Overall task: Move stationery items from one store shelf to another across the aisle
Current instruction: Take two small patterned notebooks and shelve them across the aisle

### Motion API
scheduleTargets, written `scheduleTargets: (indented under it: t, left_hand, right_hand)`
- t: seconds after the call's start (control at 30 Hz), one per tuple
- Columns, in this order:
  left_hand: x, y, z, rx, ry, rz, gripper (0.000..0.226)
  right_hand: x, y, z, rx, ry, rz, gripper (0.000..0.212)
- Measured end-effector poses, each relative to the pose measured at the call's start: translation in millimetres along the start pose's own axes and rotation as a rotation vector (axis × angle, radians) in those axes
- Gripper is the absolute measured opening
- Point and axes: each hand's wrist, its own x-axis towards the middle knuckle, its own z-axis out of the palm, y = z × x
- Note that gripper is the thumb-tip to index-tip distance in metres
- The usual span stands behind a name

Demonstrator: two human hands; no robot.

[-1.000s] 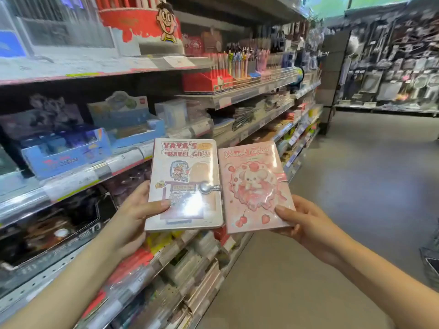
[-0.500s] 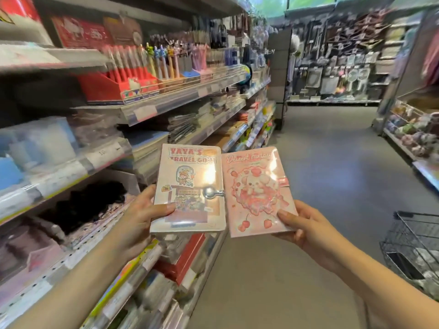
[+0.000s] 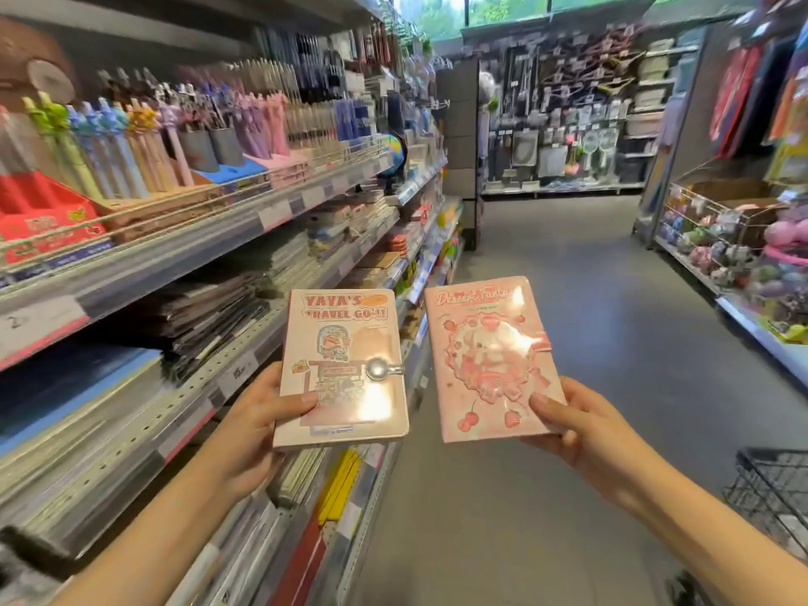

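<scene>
- Since the earlier frames the two notebooks have drifted apart: they overlapped at their inner edges before, and now a clear gap of aisle floor shows between them, while the view has swung rightward along the aisle.
- Left hand [image 3: 251, 424] grips the cream notebook [image 3: 343, 365] at its lower left corner, thumb on the cover and fingers [image 3: 280, 468] curled shut behind it, probably so the cover stays readable.
- Right hand [image 3: 581, 435] holds the pink notebook [image 3: 492, 356] the same way at its lower right corner, thumb pressed on the front.
- Both books are upright, held out in mid-air over the aisle, just beside the left shelf [image 3: 183, 251] they seem to have come from.
- Across the aisle, the right-hand shelf [image 3: 760, 325] looks like the likely destination; a wire basket [image 3: 769, 487] stands near the right forearm.
- Carrying one book per hand, I judge, avoids scuffing the glossy covers.
</scene>
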Motion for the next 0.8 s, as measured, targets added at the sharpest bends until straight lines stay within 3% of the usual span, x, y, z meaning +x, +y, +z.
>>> scheduleTargets:
  t: [0.17, 0.43, 0.53, 0.63, 0.73, 0.8]
  left_hand:
    - [106.9, -8.2, 26.9, 0.05, 0.02, 0.002, 0.108]
    - [278.7, -4.1, 90.3, -0.02, 0.086, 0.045, 0.108]
    - [333.2, -1.2, 100.1, -0.014, 0.131, 0.049, 0.1]
    - [380.8, -1.2, 102.1, -0.034, 0.169, 0.041, 0.091]
    - [429.9, -1.2, 98.8, -0.025, 0.225, 0.041, 0.051]
    - [466.6, 1.0, 90.7, -0.022, 0.265, 0.036, 0.046]
  right_hand:
    - [92.4, -8.8, -57.8, -0.013, 0.028, 0.004, 0.033]
    - [260.4, -71.0, -155.1, -0.04, -0.039, 0.036, 0.033]
    - [324.0, -91.9, -178.8, -0.049, -0.087, 0.057, 0.034]
    - [384.6, -97.2, -189.6, -0.046, -0.117, 0.081, 0.056]
    - [449.6, -91.9, -193.9, -0.001, -0.161, 0.088, 0.048]
    - [497.0, -87.7, -193.5, 0.013, -0.185, 0.107, 0.044]
